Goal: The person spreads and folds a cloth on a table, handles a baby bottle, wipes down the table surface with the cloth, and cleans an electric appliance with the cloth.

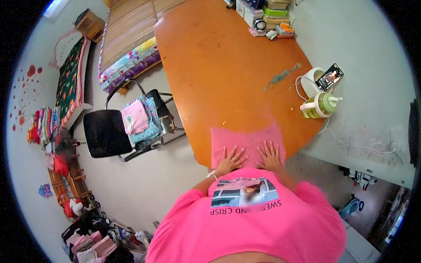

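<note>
A pink cloth (245, 139) lies on the near end of the orange-brown table (219, 79), close to my body. My left hand (231, 160) rests on the cloth's left part with its fingers spread. On the right part of the cloth my right hand (269, 156) lies flat, fingers apart. Neither hand grips anything. The cloth's far edge looks slightly blurred, and its near edge meets my pink shirt.
A green bottle (324, 105) and a phone (330, 77) on a white holder stand at the table's right edge. Boxes (275, 13) are stacked at the far right corner. Folded cloths (140, 117) lie on a black chair (104, 133) left of the table.
</note>
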A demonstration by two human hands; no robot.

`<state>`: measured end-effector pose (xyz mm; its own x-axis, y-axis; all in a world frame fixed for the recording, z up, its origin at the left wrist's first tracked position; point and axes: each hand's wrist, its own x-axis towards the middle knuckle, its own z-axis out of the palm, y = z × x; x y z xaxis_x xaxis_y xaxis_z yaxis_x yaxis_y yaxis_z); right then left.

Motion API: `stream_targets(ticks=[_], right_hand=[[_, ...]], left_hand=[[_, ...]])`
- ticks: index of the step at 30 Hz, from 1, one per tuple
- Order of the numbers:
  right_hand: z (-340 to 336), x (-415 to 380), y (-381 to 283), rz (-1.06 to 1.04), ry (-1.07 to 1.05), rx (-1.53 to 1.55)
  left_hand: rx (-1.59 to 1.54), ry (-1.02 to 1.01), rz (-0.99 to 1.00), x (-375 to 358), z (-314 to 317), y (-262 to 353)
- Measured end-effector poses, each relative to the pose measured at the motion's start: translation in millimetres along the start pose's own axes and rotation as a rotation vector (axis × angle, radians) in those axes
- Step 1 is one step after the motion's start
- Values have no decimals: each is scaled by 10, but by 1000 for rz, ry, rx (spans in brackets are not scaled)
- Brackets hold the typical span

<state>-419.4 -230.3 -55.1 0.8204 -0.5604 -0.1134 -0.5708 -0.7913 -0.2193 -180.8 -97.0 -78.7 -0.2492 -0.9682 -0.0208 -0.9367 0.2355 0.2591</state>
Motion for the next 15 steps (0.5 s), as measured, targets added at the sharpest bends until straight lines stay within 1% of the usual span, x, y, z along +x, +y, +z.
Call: stream_targets(ticks=[1,2,3,4,5,6,7,8,9,10,12,13,15], right_hand=[[119,-186,42,13,3,2],[240,-350,93,105,75,4],[295,-374,120,196,149,5],[257,-294,121,209,154,2],[210,-253,133,328,144,77],[154,-216,114,447,131,153],[70,-87,102,459,131,151],[-8,100,146,528,132,108],[-73,280,203,593,134,69],[-106,435,275,599,136,68],[-164,718,430,530,151,-1],[-193,848,487,532,148,1],[-251,1114,596,510,135,-49]], left_hand=[[12,0,72,25,52,66],[13,-2,86,79,98,119],[76,66,129,148,140,158],[137,136,171,243,127,181],[4,107,152,320,121,242],[-2,106,165,422,56,279],[-41,15,137,537,2,295],[-79,-73,110,680,-44,307],[-117,34,87,793,-32,306],[-117,34,93,910,-106,270],[-126,-86,-26,1138,-234,196],[-136,-60,-59,1231,-275,126],[-161,-71,-95,1426,-418,-40]])
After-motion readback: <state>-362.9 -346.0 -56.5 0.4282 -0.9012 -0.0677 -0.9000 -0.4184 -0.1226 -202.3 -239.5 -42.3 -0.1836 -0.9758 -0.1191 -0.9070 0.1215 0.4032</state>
